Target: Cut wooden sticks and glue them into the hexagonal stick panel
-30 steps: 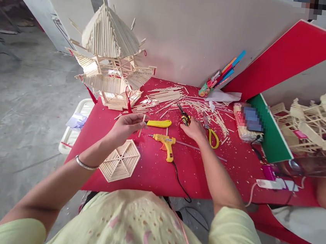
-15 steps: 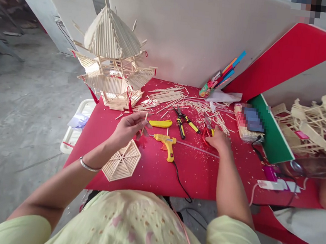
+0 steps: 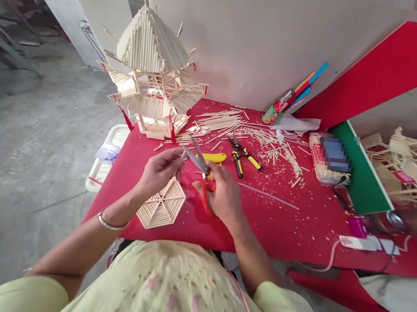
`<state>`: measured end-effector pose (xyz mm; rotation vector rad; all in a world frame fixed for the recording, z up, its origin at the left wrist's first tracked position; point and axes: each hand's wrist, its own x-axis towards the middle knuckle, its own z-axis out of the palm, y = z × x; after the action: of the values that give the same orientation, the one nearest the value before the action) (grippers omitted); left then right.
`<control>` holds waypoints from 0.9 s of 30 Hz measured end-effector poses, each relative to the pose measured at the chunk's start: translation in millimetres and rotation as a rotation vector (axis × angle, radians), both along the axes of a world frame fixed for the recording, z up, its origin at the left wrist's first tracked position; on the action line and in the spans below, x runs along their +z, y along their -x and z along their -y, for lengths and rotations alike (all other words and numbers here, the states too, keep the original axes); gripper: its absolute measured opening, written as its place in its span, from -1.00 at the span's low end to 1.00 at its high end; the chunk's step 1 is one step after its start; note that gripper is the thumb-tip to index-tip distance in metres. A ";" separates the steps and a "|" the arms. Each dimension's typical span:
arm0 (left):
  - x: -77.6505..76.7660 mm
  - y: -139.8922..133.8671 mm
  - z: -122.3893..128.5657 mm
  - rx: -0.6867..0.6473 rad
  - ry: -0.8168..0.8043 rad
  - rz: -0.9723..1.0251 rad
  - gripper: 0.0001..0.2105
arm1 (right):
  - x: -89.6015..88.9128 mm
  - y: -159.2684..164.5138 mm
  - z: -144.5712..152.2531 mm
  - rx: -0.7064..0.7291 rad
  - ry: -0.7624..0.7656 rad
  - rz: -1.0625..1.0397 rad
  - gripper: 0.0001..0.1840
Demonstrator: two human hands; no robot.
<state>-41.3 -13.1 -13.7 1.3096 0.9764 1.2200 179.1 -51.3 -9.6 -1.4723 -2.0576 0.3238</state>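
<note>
Red-handled scissors in right hand, clamped in the fingers, with blades parted and aimed toward 11 o'clock. Thumb and forefinger of left hand pinched together on a short stick, largely hidden by the fingertips, close by the blades. Cannot tell whether touching the steel. Metal bangle on left wrist.

Taken from left hand: at 6 o'clock, hexagonal panel of pale sticks, flat on red table, partly hidden by hand and wrist; at 2 o'clock, yellow knife, partly covered by scissors and right hand; at 11 o'clock, upright tower of sticks with red tassels.

Taken from right hand: at 12 o'clock, cutters, lying with handles spread; farther out, loose sticks amid scraps; at 1 o'clock, cup of long coloured items; at 2 o'clock, phone on wrapped packet, with green board beyond; at 3 o'clock, clear rod, flat on the table.
</note>
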 end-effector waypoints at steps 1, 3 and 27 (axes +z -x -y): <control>-0.7 6.0 2.3 0.009 -0.025 -0.036 -0.72 | -1.3 13.6 -0.8 0.009 -0.009 0.052 -0.36; -1.4 20.1 6.3 0.023 -0.058 -0.098 -0.76 | -3.7 31.0 -4.6 0.014 -0.032 0.149 -0.33; -10.9 62.2 -2.1 0.085 0.253 0.088 -0.68 | -26.7 52.9 -49.9 0.168 -0.001 0.292 -0.34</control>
<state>-103.5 -11.1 -24.7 1.0176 1.0935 1.1655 126.2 -1.4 -36.4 -1.4173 -2.4195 0.1813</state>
